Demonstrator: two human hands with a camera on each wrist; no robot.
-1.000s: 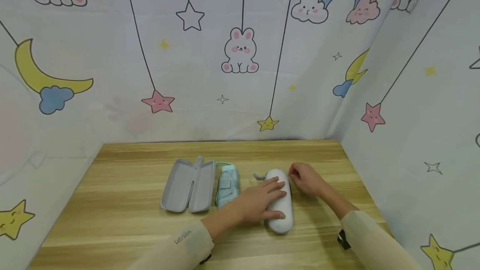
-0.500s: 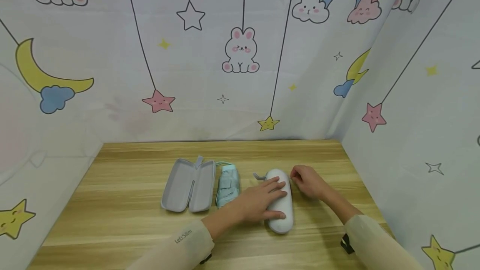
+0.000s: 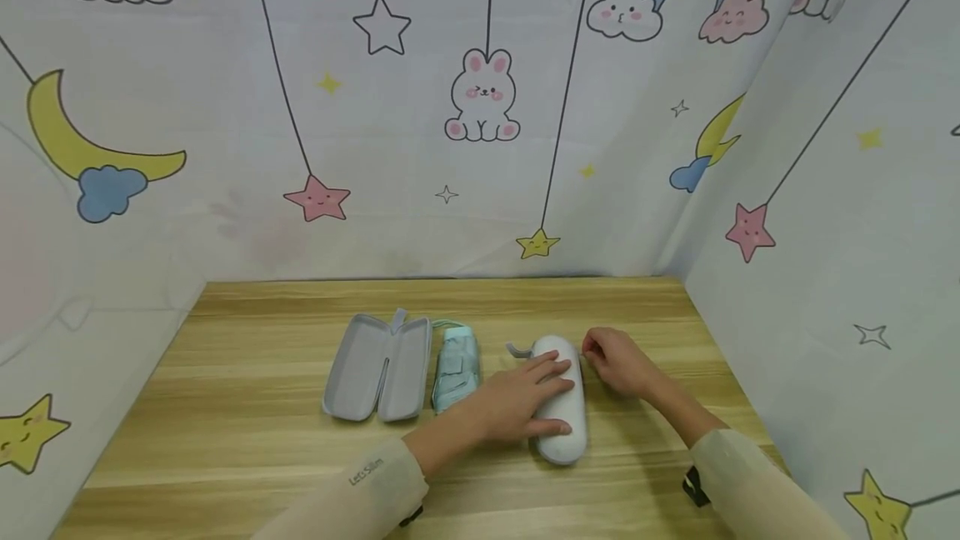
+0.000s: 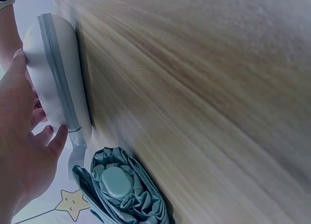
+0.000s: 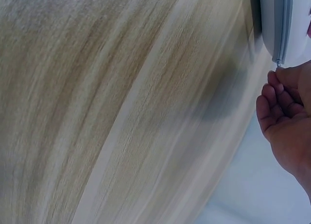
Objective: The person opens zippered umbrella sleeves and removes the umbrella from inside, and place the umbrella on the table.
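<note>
A white oval hard case (image 3: 562,432) with a grey zipper band lies closed on the wooden table. My left hand (image 3: 513,402) rests over it, fingers spread and fairly straight across the top. At the case's far right end, my right hand (image 3: 618,363) pinches the small zipper pull (image 5: 278,64) between thumb and forefinger. A grey strap loop (image 3: 519,352) sticks out from the case's far left side. Beside my left forearm lies a folded light-teal umbrella (image 3: 455,365), its lower end hidden by the arm in the head view.
Left of the umbrella, a grey case (image 3: 377,369) lies unzipped and spread flat, its inside facing up. The wooden table (image 3: 247,457) meets a printed white cloth (image 3: 405,148) at its back and right edges.
My right hand has shifted slightly right and nearer along the end of the white case, with the pull still pinched. The left hand and the white case stay in place.
</note>
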